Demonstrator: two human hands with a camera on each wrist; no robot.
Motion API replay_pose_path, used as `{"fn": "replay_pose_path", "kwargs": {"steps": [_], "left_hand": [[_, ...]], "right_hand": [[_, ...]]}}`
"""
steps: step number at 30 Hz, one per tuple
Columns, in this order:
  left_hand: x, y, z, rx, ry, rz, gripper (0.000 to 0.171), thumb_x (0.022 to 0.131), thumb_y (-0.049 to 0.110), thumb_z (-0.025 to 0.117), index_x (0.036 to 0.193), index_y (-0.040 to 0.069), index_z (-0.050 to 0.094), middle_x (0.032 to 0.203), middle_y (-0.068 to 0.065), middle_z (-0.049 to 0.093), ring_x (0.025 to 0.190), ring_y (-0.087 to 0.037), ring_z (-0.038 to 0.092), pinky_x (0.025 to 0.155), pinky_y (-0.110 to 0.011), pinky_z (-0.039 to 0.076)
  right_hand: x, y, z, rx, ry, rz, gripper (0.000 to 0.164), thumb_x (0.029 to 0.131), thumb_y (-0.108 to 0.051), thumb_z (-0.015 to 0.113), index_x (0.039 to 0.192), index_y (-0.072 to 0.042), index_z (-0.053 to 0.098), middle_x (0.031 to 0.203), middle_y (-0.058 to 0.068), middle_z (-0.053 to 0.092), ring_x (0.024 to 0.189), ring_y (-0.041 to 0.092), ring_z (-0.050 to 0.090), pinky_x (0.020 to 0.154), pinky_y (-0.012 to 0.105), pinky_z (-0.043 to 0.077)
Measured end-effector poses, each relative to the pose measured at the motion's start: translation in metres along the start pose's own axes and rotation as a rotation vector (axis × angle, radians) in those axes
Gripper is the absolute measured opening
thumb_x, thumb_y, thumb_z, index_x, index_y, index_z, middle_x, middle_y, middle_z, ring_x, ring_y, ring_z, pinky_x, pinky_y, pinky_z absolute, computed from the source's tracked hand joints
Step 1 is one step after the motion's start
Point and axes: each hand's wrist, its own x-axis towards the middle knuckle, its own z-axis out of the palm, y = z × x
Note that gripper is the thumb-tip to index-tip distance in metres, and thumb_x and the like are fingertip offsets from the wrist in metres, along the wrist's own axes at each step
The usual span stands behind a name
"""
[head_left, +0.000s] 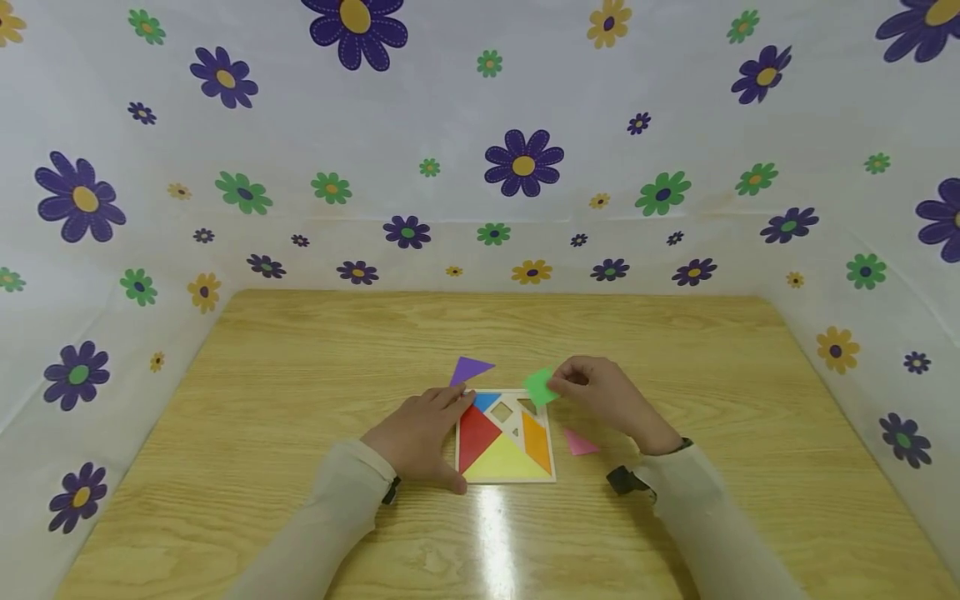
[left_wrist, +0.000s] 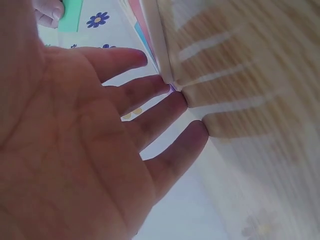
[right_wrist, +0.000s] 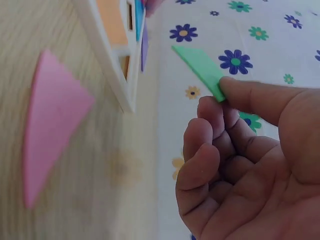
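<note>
A white tangram tray (head_left: 506, 481) lies flat on the table, with blue, red, yellow and orange pieces in it. Gaps show in its upper right part. My left hand (head_left: 422, 435) rests along its left edge, fingers stretched toward the far corner and thumb by the near one. In the left wrist view, the fingertips (left_wrist: 197, 129) reach the tabletop beside the tray's side. My right hand (head_left: 611, 400) pinches a flat green tangram piece (head_left: 540, 387) between thumb and fingertips, raised over the tray's far right corner. The right wrist view shows this green piece (right_wrist: 202, 70) tilted.
A purple triangle (head_left: 469, 368) lies just beyond the tray's far left corner. To the right of the tray is a pink triangle (head_left: 581, 442), below my right hand. Flower-printed white cloth (head_left: 450, 108) surrounds the wooden table (head_left: 345, 333) at the back and sides.
</note>
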Motion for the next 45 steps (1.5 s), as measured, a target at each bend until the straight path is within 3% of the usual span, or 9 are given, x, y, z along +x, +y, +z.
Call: {"fn": "replay_pose_path", "kwargs": {"steps": [9, 16, 23, 31, 39, 45], "left_hand": [[-0.001, -0.003, 0.003, 0.02, 0.021, -0.005, 0.119, 0.061, 0.072, 0.072, 0.151, 0.01, 0.025, 0.156, -0.005, 0.023, 0.14, -0.029, 0.024, 0.107, -0.054, 0.03], [0.001, -0.005, 0.007, 0.029, 0.02, -0.007, 0.12, 0.061, 0.075, 0.069, 0.152, 0.012, 0.023, 0.157, -0.003, 0.02, 0.141, -0.028, 0.023, 0.108, -0.052, 0.03], [0.004, -0.007, 0.01, 0.029, 0.019, -0.005, 0.122, 0.06, 0.078, 0.067, 0.152, 0.013, 0.02, 0.158, -0.002, 0.018, 0.142, -0.027, 0.022, 0.11, -0.049, 0.029], [0.003, -0.004, 0.008, 0.015, 0.011, -0.014, 0.122, 0.061, 0.076, 0.069, 0.152, 0.012, 0.02, 0.158, -0.002, 0.018, 0.142, -0.027, 0.021, 0.11, -0.05, 0.028], [0.003, -0.005, 0.008, 0.031, 0.004, -0.02, 0.121, 0.061, 0.077, 0.067, 0.153, 0.013, 0.019, 0.158, -0.001, 0.016, 0.143, -0.027, 0.019, 0.111, -0.05, 0.026], [0.004, -0.005, 0.008, 0.037, 0.005, -0.015, 0.122, 0.061, 0.078, 0.066, 0.153, 0.014, 0.019, 0.158, -0.001, 0.017, 0.142, -0.027, 0.02, 0.111, -0.051, 0.026]], "right_hand": [[0.012, -0.006, 0.024, 0.061, -0.133, 0.049, 0.023, 0.09, -0.033, 0.065, 0.082, -0.012, 0.067, 0.072, 0.004, 0.055, 0.062, 0.017, 0.044, 0.053, 0.026, 0.036], [0.025, -0.01, 0.035, -0.013, -0.196, 0.088, 0.024, 0.09, -0.033, 0.065, 0.078, -0.012, 0.066, 0.069, -0.001, 0.051, 0.061, 0.014, 0.043, 0.056, 0.026, 0.035], [0.031, -0.016, 0.037, -0.092, -0.257, 0.102, 0.033, 0.09, -0.03, 0.065, 0.07, -0.004, 0.061, 0.059, -0.003, 0.039, 0.053, 0.014, 0.037, 0.051, 0.026, 0.031], [0.035, -0.018, 0.042, -0.132, -0.259, 0.122, 0.035, 0.089, -0.028, 0.066, 0.063, -0.009, 0.053, 0.057, -0.003, 0.036, 0.048, 0.012, 0.035, 0.046, 0.024, 0.03], [0.036, -0.021, 0.046, -0.243, -0.218, 0.153, 0.023, 0.087, -0.028, 0.069, 0.074, -0.011, 0.059, 0.072, 0.0, 0.055, 0.059, 0.014, 0.047, 0.054, 0.027, 0.039], [0.037, -0.023, 0.05, -0.271, -0.186, 0.153, 0.022, 0.087, -0.024, 0.069, 0.074, -0.011, 0.057, 0.073, 0.001, 0.055, 0.06, 0.015, 0.048, 0.056, 0.027, 0.04]]}}
